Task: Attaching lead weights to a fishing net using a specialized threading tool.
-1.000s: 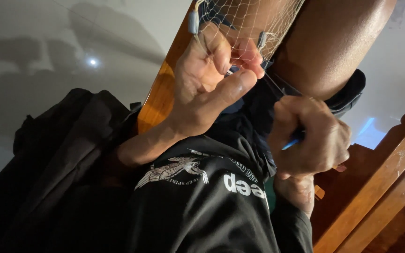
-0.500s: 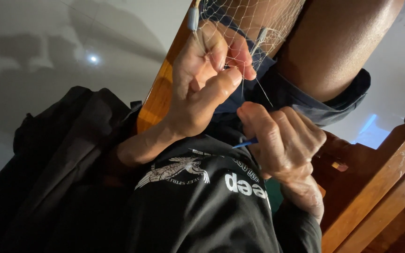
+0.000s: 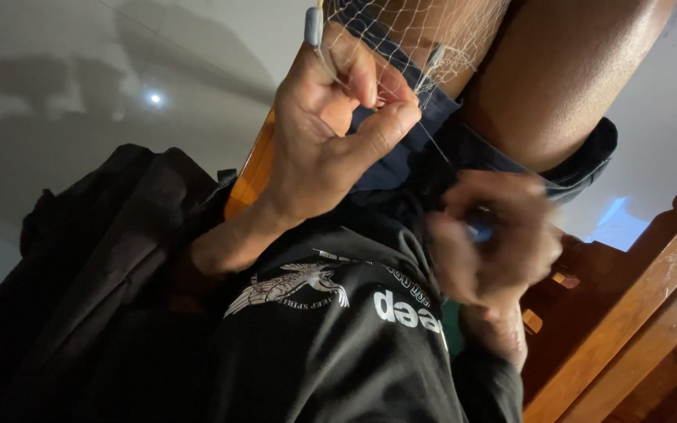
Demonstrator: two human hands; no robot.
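The left hand's (image 3: 331,141) thumb and fingertips (image 3: 370,86) are pinched tight on a few strands of fine mesh — a fishing net (image 3: 425,31) of pale, thin twine — which keeps that patch taut and lifted clear of the bare leg (image 3: 573,78) it drapes over. From the pinch a single thread (image 3: 435,143) runs down at a slant to the right hand (image 3: 495,243), so the held mesh seems to serve as the fixed point while the other hand works the line. The right hand is motion-blurred; its fingers look curled around something small and blue (image 3: 479,231), probably a netting needle, but the grip itself cannot be told for certain.

The net sits at the top of the view, over the knee and the rolled hem of dark blue shorts (image 3: 448,157). Its meshes are small and whitish, and small grey sinkers (image 3: 314,26) hang along its edge. Below lie a black printed shirt (image 3: 338,329) and, at right, a wooden chair frame (image 3: 628,329).
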